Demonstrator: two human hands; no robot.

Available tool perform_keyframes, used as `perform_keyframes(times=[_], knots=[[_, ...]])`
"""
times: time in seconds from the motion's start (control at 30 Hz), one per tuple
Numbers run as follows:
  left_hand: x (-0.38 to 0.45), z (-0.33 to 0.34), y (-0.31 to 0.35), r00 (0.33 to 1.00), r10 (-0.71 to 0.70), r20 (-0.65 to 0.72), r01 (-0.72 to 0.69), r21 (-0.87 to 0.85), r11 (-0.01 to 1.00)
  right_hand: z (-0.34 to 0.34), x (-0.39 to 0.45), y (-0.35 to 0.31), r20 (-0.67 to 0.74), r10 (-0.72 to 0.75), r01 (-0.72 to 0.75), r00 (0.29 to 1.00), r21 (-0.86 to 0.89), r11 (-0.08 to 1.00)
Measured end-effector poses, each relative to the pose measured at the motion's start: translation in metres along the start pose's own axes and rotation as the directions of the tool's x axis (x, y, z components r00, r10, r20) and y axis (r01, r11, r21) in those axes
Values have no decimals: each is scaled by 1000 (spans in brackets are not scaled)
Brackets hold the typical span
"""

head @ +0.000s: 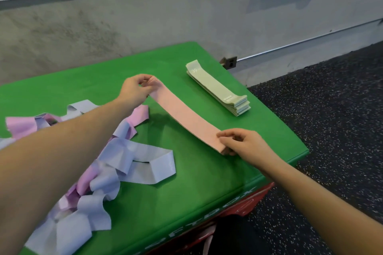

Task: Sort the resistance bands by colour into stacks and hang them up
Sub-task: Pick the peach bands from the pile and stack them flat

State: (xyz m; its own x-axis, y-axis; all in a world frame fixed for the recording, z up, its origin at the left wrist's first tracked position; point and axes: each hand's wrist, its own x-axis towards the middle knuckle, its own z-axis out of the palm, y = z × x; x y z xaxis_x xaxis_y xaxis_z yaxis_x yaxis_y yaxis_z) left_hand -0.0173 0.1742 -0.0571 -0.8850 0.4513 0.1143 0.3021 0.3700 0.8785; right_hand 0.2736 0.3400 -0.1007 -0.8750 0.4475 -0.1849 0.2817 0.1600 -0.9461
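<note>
Peach band (185, 115) held flat between green stack (217, 87) and loose pile (99, 161).

One peach band (184, 114) lies stretched flat on the green table (186, 182). Right of it sits one stack of pale green bands (217, 87), too tightly layered to count. Left of it is one tangled heap of lilac and pink bands (99, 161), number unclear.

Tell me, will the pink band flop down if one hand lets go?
Probably yes. The pink band looks like thin, soft fabric, kept flat only by the left hand and right hand pinching its ends. The loose lilac bands nearby curl and crumple, so it likely feels light too.
</note>
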Motion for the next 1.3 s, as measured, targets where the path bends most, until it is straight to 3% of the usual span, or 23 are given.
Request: perform_keyframes(times=[0.4,0.6,0.77,0.87,1.07,1.3], knots=[[106,42,5,995,-89,-43,92,71,993,13,78,-3,-111,-23,0,994,-204,979],[126,73,-4,994,-108,-23,108,13,994,4,87,6,-188,-11,-37,982,-250,968],[131,98,-27,980,-197,-20,198,59,978,7,87,6,-147,-25,-38,989,-414,910],[131,106,-34,975,-219,-44,222,82,972,2,88,9,-163,-18,-46,986,-381,923],[125,100,-29,983,-169,-65,179,185,966,0,88,9,-193,-18,-59,981,-388,920],[76,74,-10,999,2,35,-9,196,981,-3,71,-2,-160,-15,-52,987,-410,911]])
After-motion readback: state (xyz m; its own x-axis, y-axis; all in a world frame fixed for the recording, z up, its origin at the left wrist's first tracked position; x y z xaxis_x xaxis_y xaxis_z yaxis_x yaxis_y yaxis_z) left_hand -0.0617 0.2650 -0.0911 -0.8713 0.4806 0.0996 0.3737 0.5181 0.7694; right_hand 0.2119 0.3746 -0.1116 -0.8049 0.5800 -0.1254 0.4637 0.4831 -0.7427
